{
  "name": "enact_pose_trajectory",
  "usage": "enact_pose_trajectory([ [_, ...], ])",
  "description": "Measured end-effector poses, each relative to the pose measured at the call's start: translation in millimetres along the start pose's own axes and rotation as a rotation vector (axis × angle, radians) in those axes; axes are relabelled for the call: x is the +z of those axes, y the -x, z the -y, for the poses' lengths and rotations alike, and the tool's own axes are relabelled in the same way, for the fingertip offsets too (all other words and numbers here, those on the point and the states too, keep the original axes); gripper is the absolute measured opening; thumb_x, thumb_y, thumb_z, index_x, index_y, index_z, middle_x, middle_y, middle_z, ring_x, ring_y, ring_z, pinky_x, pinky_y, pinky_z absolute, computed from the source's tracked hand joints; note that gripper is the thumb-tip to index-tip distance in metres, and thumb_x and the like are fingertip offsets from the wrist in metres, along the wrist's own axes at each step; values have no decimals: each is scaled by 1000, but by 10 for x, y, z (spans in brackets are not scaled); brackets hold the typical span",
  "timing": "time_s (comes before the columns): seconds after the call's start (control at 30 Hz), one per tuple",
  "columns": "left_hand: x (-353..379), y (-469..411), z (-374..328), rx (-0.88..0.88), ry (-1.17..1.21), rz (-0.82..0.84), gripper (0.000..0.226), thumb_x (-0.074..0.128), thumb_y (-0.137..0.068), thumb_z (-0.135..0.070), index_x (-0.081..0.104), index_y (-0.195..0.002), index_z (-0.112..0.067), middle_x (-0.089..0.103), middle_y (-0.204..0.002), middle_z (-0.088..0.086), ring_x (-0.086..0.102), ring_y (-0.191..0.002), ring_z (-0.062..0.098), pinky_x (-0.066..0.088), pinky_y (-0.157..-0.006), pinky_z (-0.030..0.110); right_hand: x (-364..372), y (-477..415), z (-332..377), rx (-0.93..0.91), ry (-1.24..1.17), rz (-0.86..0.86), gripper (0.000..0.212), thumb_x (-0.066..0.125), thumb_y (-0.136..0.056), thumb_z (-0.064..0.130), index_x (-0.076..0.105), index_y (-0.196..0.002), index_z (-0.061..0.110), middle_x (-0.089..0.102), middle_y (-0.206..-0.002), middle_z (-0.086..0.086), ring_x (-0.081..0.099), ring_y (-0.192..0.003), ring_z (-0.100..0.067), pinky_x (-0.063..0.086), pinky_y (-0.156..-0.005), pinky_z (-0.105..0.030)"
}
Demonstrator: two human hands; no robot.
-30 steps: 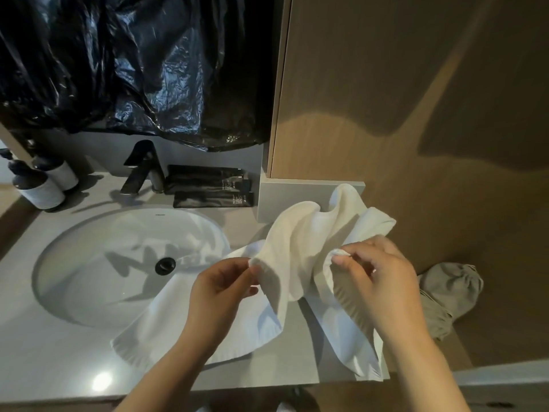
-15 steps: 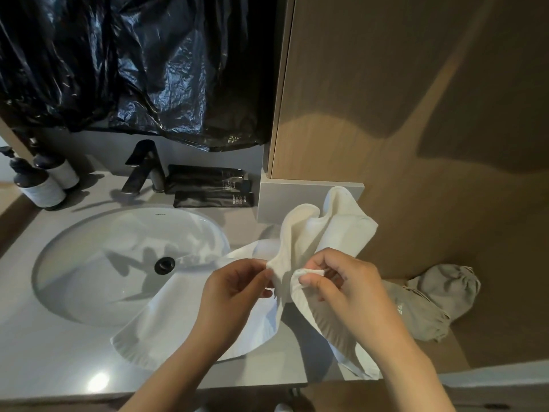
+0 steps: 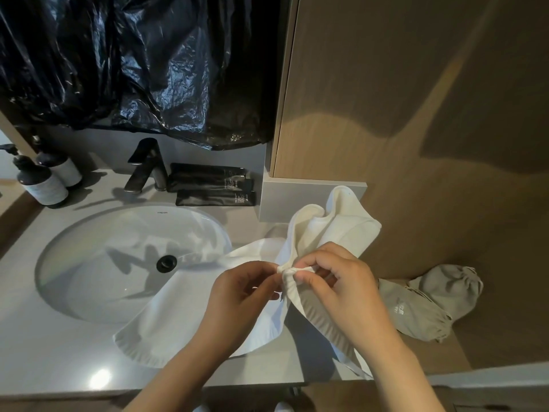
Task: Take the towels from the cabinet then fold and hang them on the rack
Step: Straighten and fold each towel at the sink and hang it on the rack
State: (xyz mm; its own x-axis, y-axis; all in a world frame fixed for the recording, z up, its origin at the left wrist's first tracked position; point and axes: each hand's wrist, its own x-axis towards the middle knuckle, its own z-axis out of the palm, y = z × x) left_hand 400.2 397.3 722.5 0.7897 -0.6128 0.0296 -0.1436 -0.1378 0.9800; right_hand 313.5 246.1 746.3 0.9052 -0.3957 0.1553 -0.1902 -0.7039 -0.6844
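Note:
A white towel (image 3: 190, 328) lies crumpled over the grey counter (image 3: 44, 367), its left part spread beside the sink and its far part bunched up against the wall block. My left hand (image 3: 237, 295) pinches one towel corner at the middle of the view. Right beside it, my right hand (image 3: 338, 289) pinches another corner, so the two corners meet between my fingertips. The towel's right edge hangs down off the counter's front corner. No cabinet opening or rack is visible.
A white oval sink (image 3: 98, 263) with a black drain sits left. Behind it stand a black faucet (image 3: 147, 165), black tubes (image 3: 214, 185) and two pump bottles (image 3: 44, 182). Black plastic sheeting (image 3: 133, 63) hangs above. A wooden panel (image 3: 416, 114) rises right; a grey drawstring bag (image 3: 427, 304) lies below it.
My two hands have come together, bringing the pinched towel corners from apart to touching. The bunched far part of the towel has sunk lower.

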Motion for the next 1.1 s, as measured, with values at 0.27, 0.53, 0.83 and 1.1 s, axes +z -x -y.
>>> enact_pose_trajectory([
  [0.27,-7,26,15,16,-28,33,15,62,-92,-22,72,-86,-31,73,-79,-15,70,-79,7,50,-71,8,1,7,-8,10,-22,0,4,66,-89,32,68,-88,35,61,-90,23,59,-87,0,41,-76,-8],
  [0.53,10,26,-29,117,-44,-19,10,64,-84,-35,69,-85,-43,72,-79,-22,68,-79,2,47,-71,4,9,10,3,26,-23,-10,5,67,-89,32,71,-91,31,61,-90,22,58,-85,1,40,-74,-6],
  [0.83,60,17,-19,134,-68,-59,7,60,-82,-43,67,-82,-44,70,-82,-25,67,-83,0,46,-71,3,24,20,-13,2,-41,-22,5,67,-89,32,71,-91,32,61,-89,22,60,-86,-1,43,-77,-9],
  [1.1,-108,-95,-44,249,-210,-43,15,57,-95,-21,67,-89,-31,67,-81,-16,65,-80,5,44,-69,5,-232,-121,-102,-84,131,64,6,63,-93,31,69,-95,30,62,-94,18,57,-82,-3,46,-70,-21],
])
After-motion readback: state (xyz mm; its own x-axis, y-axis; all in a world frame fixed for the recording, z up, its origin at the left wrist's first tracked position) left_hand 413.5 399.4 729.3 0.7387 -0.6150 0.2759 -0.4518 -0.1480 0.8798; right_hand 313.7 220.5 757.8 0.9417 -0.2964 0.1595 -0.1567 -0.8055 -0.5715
